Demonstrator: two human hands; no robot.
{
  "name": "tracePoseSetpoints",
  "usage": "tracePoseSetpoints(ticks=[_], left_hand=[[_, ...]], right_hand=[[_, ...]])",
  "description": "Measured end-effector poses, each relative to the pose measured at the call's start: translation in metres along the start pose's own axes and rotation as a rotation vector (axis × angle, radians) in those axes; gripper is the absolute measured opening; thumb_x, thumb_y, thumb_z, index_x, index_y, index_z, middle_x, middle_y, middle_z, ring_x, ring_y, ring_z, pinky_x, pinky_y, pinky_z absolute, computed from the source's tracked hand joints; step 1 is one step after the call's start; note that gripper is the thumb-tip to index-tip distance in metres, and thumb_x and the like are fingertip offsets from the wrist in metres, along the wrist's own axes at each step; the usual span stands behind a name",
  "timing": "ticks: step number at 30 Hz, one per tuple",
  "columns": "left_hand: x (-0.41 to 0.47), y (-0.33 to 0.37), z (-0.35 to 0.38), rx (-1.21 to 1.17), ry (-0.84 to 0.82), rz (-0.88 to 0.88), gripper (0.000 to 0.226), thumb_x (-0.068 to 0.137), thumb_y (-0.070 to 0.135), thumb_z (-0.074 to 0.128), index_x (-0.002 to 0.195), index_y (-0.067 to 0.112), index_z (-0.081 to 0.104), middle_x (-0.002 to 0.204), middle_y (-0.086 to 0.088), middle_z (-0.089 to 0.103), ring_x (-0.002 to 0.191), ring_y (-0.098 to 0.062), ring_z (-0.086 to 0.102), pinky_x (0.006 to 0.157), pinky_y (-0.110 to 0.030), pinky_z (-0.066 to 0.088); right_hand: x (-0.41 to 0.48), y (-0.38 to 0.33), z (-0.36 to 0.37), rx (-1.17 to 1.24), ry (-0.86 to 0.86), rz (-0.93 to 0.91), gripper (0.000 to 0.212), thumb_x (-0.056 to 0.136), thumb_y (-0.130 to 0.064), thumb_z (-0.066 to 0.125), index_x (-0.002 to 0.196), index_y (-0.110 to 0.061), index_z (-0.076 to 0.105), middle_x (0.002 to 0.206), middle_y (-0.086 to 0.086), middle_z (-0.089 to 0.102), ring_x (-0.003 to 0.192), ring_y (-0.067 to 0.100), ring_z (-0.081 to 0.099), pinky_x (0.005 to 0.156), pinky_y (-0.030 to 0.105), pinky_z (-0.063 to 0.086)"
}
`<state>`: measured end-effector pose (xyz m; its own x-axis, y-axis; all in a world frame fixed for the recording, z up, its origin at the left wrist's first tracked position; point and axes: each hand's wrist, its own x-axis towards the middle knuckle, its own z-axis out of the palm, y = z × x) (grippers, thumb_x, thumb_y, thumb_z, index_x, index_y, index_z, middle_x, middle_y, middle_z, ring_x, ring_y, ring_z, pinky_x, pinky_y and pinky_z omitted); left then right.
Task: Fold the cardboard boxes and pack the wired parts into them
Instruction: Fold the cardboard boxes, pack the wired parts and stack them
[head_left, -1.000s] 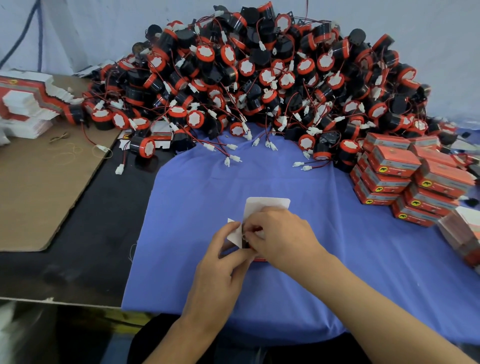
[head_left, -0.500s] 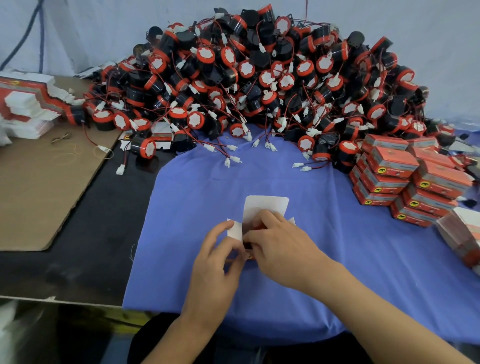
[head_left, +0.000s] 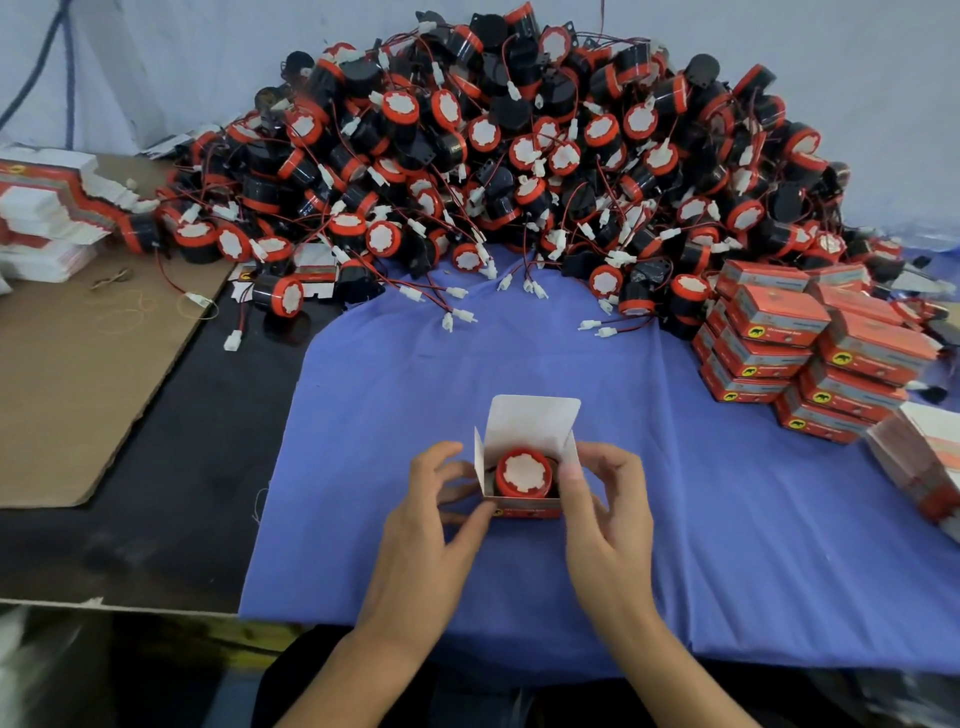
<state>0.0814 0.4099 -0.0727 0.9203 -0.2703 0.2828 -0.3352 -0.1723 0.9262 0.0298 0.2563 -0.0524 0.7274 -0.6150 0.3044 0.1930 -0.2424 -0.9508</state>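
Our left hand (head_left: 421, 530) and right hand (head_left: 608, 512) curl fingers round the small open red cardboard box (head_left: 525, 513), 1 red-capped round wired part (head_left: 523, 473) inside.

bare blue cloth (head_left: 701, 519) around hands, parts heap (head_left: 519, 156) blocking behind, packed boxes (head_left: 810, 353) crowding right

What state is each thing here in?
box: open, lid flap upright.
wired part: seated inside the box, red face up.
left hand: grips the box's left side.
right hand: grips the box's right side.
loose parts: heaped, unpacked.
red boxes: closed, stacked.
flat blanks: unfolded, stacked.
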Motion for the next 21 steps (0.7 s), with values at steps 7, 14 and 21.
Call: tracePoseSetpoints(ticks=[7,14,21], left_hand=[[0.004,-0.006,0.003,0.241,-0.053,0.194,0.027,0.096,0.006,0.069,0.116,0.023,0.073,0.123,0.021,0.056,0.107,0.002,0.063,0.089,-0.014,0.05],[0.01,0.003,0.004,0.13,-0.028,0.079,0.006,0.096,0.028,0.071,0.096,0.026,0.076,0.111,0.021,0.062,0.088,-0.004,0.069,0.072,-0.009,0.05],[0.023,0.002,0.003,-0.033,-0.083,-0.085,0.045,0.093,0.017,0.075,0.126,0.042,0.058,0.106,0.015,0.064,0.08,-0.009,0.067,0.068,-0.018,0.053]], right_hand=[[0.002,0.01,-0.006,-0.086,-0.034,0.047,0.029,0.099,-0.002,0.063,0.095,-0.026,0.078,0.126,-0.009,0.057,0.114,0.001,0.063,0.087,0.015,0.051],[0.007,0.018,-0.007,0.036,-0.171,0.148,0.066,0.097,-0.005,0.064,0.146,-0.044,0.043,0.139,-0.021,0.054,0.119,0.007,0.061,0.091,0.024,0.055],[0.005,0.018,-0.007,-0.078,-0.172,0.018,0.038,0.095,-0.015,0.059,0.109,-0.05,0.061,0.133,-0.023,0.054,0.131,0.012,0.055,0.092,0.024,0.054]])
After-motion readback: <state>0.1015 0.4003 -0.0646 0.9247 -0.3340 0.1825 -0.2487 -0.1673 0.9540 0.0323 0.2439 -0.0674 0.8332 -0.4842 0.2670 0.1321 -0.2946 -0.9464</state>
